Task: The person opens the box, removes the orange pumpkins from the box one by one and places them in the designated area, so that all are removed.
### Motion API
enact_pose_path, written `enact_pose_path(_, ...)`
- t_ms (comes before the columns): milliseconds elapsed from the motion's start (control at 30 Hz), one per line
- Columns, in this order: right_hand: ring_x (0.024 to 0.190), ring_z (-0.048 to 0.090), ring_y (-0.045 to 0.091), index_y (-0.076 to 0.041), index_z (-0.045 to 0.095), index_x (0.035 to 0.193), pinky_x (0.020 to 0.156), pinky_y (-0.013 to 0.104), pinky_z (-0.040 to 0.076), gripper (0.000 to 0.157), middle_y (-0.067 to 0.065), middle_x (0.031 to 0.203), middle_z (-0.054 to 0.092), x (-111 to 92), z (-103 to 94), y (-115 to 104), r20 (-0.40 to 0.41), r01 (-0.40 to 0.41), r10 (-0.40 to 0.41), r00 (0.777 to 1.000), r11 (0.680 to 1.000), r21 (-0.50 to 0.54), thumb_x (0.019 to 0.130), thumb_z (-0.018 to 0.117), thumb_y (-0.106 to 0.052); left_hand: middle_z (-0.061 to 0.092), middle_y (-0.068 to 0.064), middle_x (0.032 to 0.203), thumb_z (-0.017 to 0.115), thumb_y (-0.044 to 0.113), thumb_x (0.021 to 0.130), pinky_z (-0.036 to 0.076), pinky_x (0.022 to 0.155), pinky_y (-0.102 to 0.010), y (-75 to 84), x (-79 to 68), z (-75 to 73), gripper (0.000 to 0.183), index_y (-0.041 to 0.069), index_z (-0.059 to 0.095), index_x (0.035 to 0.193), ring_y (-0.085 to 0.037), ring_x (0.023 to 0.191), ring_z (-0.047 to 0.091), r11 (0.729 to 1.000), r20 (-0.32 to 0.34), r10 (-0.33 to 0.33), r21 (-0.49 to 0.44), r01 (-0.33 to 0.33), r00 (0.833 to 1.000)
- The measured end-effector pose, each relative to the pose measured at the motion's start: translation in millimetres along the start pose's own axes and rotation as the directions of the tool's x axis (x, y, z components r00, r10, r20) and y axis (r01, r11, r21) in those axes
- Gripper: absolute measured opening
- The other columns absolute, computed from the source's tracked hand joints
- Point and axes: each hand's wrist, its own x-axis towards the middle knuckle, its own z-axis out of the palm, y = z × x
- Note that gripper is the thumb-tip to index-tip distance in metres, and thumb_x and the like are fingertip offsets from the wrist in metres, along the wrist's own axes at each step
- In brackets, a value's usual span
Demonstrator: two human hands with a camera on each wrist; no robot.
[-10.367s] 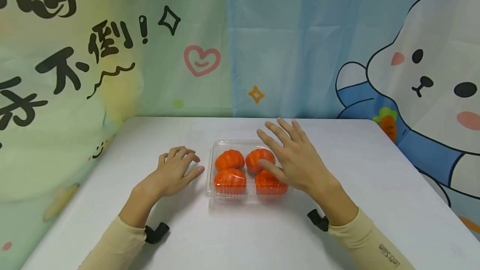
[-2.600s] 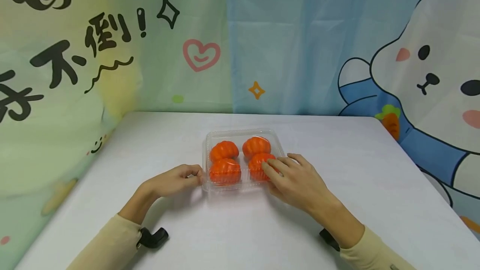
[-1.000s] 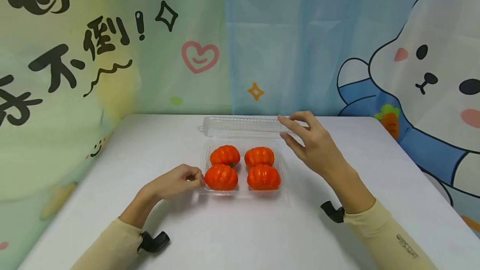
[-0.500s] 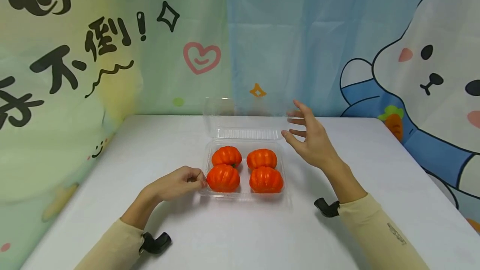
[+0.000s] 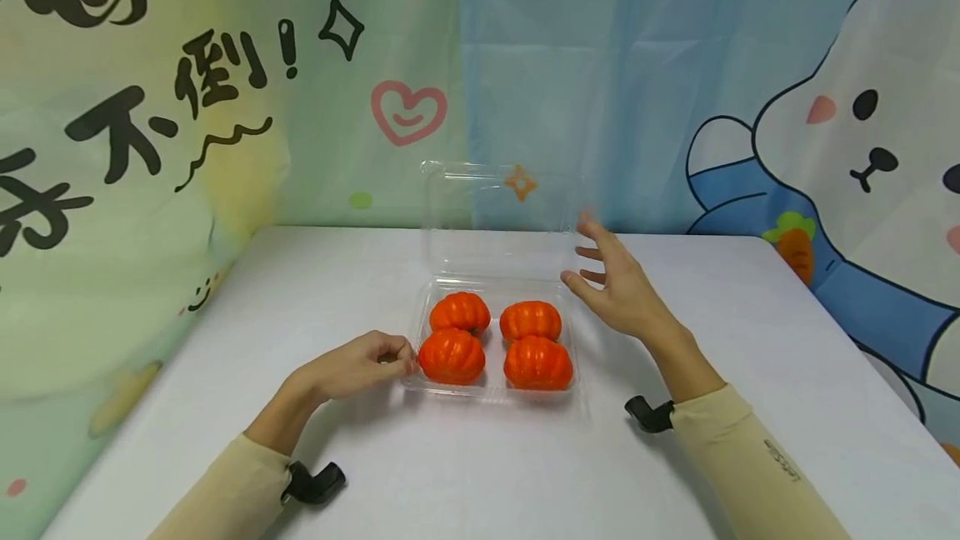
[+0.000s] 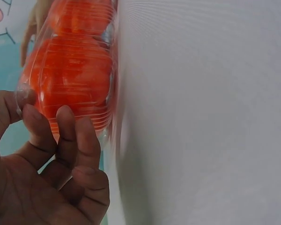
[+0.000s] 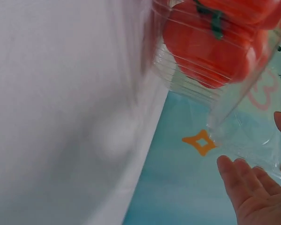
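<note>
A clear plastic clamshell box stands on the white table, its lid swung up and back. In its base sit several ribbed, orange-red vegetables that look like small pumpkins or tomatoes; green stem parts show in the right wrist view. My left hand pinches the left rim of the base between thumb and fingertips, as the left wrist view confirms. Beside the lid's right edge is my right hand, fingers spread and thumb apart. Whether its fingertips touch the lid is hard to tell.
The white table reaches back to a printed cloth backdrop, which shows through the raised lid. A black wrist camera sits at the left cuff, another black camera at the right one.
The lid, first closed over the vegetables, has been lifted by the right hand and tipped back. The right hand's fingers have since spread. My left hand came to the rim and keeps pinching it.
</note>
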Motion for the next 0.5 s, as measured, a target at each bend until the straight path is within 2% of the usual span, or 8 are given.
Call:
enact_pose_path(167, 0.142, 0.045, 0.042, -0.005, 0.026, 0.161, 0.102, 0.052, 0.048, 0.073, 0.018, 0.166, 0.025, 0.6, 2.9, 7.0, 0.066, -0.036, 0.035, 0.997, 0.999, 0.001, 0.101, 0.066, -0.019, 0.047, 0.003, 0.076, 0.055, 0.008, 0.098, 0.032, 0.066, -0.024, -0.2, -0.1, 0.8, 0.018, 0.0, 0.055, 0.082, -0.01, 0.074, 0.042, 1.0, 0.003, 0.003, 0.003, -0.003, 1.0)
enact_pose_path(300, 0.147, 0.039, 0.04, 0.002, 0.032, 0.158, 0.105, 0.049, 0.045, 0.07, 0.017, 0.169, 0.02, 1.8, 3.8, 11.1, 0.113, -0.07, 0.071, 0.991, 0.997, -0.012, 0.102, 0.066, -0.023, 0.048, 0.003, 0.076, 0.054, 0.006, 0.097, 0.032, 0.067, -0.025, 1.0, -1.0, 0.2, 0.016, 0.002, 0.056, 0.082, -0.01, 0.076, 0.043, 1.0, 0.002, 0.001, 0.01, -0.001, 1.0)
enact_pose_path(500, 0.151, 0.031, 0.039, 0.005, 0.031, 0.157, 0.105, 0.048, 0.045, 0.071, 0.018, 0.17, 0.018, 2.6, 4.8, 15.4, 0.149, -0.085, 0.093, 0.984, 0.995, -0.054, 0.102, 0.065, -0.026, 0.05, 0.004, 0.077, 0.053, 0.005, 0.097, 0.034, 0.069, -0.025, 3.4, -2.5, -1.7, 0.015, 0.006, 0.057, 0.082, -0.011, 0.077, 0.046, 0.999, 0.003, -0.001, 0.039, 0.001, 1.0)
